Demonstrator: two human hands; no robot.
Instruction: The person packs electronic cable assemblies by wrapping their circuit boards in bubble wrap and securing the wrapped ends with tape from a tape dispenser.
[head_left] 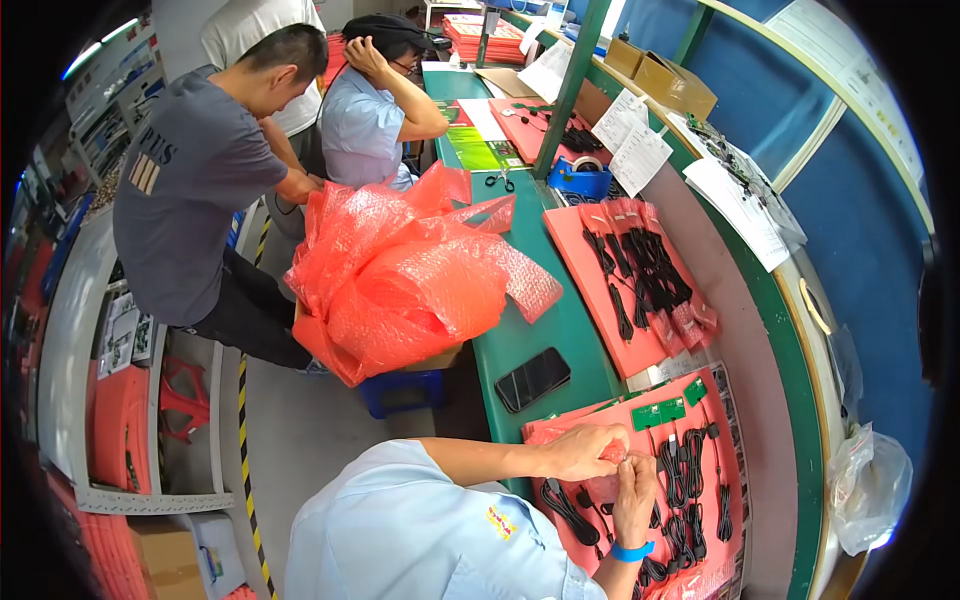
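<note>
My left hand [588, 452] is closed on a small piece of pink bubble wrap [613, 452]. Close beside it, my right hand [636, 490], with a blue band at the wrist, has its fingers pinched at the same wrap. What the wrap may hold is hidden. Beneath both hands lies a pink sheet [722, 470] bearing coiled black cables [672, 470] and small green circuit boards [647, 416]. A black phone [533, 380] rests on the green bench just beyond my left hand.
A big heap of pink bubble wrap [400, 285] stands beside the bench [580, 345]. More black cables [655, 270] lie farther along, near a blue tape dispenser [580, 180] and scissors [500, 180]. Several people are at the far left. A blue stool [402, 390] is below the heap.
</note>
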